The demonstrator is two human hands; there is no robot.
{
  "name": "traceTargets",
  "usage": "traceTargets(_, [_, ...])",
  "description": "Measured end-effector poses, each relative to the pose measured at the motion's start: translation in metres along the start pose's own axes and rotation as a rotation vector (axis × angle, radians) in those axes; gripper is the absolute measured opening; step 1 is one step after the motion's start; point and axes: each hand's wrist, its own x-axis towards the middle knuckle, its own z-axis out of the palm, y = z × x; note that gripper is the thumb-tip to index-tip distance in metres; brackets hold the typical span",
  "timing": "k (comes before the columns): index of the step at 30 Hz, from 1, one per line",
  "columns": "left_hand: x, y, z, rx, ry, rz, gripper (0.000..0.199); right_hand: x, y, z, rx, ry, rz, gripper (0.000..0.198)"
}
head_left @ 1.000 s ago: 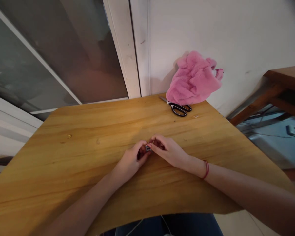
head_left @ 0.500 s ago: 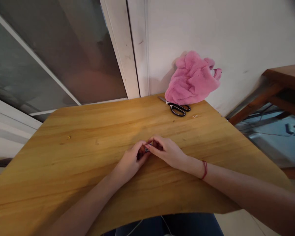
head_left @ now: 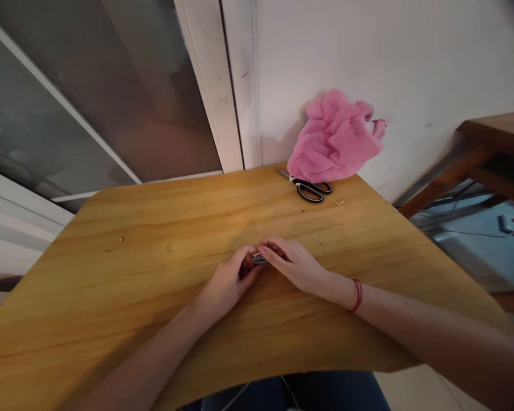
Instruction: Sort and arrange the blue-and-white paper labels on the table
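Observation:
Between my two hands, just above the table's middle, is a small grey metallic-looking block (head_left: 259, 259); fingers cover much of it, and its kind cannot be made out. My left hand (head_left: 230, 279) closes around its left side with thumb and fingers. From the right, my right hand (head_left: 294, 264) pinches it, the thumb lying along its upper edge. A red string bracelet (head_left: 357, 295) circles my right wrist.
On the wooden table (head_left: 163, 302), black-handled scissors (head_left: 310, 190) lie at the back, partly beneath a pink fluffy cloth (head_left: 336, 140) against the wall. A tiny yellow piece (head_left: 120, 240) lies at left. A wooden stand (head_left: 475, 154) is beyond the right edge.
My right thumb has shifted slightly up, and more of the small grey block shows between the hands. Both hands stay in the same spot; nothing else has moved.

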Motion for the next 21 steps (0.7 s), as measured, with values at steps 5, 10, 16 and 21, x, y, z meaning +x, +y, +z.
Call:
traceTargets(5, [0.000, 0.001, -0.001, 0.002, -0.001, -0.006, 0.009, 0.000, 0.001, 0.002, 0.001, 0.012, 0.004, 0.026])
traceTargets(10, [0.001, 0.003, -0.001, 0.002, 0.012, -0.026, 0.008, -0.001, 0.002, -0.006, 0.092, 0.103, -0.071, 0.020])
traceTargets(16, [0.001, 0.001, -0.001, -0.021, 0.035, -0.020, 0.008, -0.003, 0.007, -0.014, -0.037, 0.129, -0.213, 0.012])
traceTargets(21, [0.001, -0.001, -0.001, 0.015, 0.041, 0.006, 0.006, -0.003, 0.009, -0.011, -0.150, 0.076, -0.303, 0.011])
